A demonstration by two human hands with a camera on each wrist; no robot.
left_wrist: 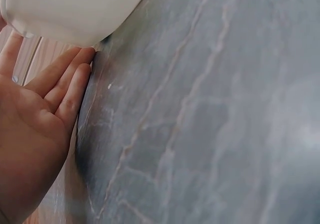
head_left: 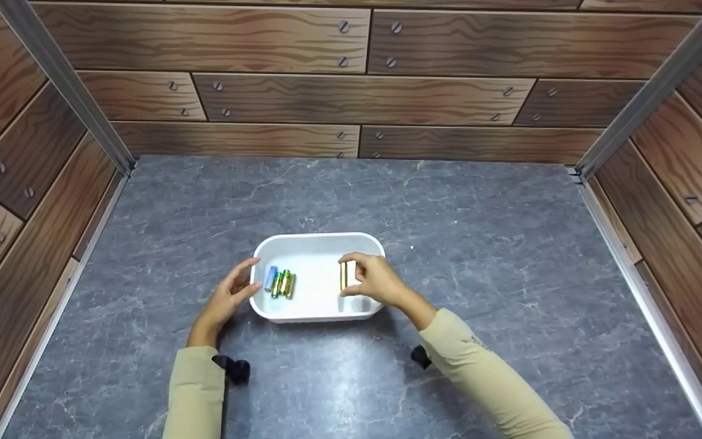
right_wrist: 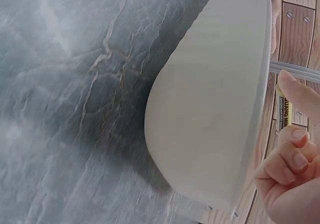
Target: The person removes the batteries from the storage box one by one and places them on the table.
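A white plastic tub with rounded corners sits on the table. My right hand is over its right half and pinches a gold battery by its two ends, between thumb and finger. In the right wrist view the battery's label is yellow with dark lettering. At the tub's left end is my left hand, fingers and thumb spread along the rim. The left wrist view has its fingers extended against the tub's outer wall. Inside the tub's left side lie a blue battery and several green-and-gold batteries side by side.
The tabletop is grey with a marble pattern. Wood-print panels enclose it at the back and both sides, with metal posts in the back corners. A black wrist device sits by the left cuff.
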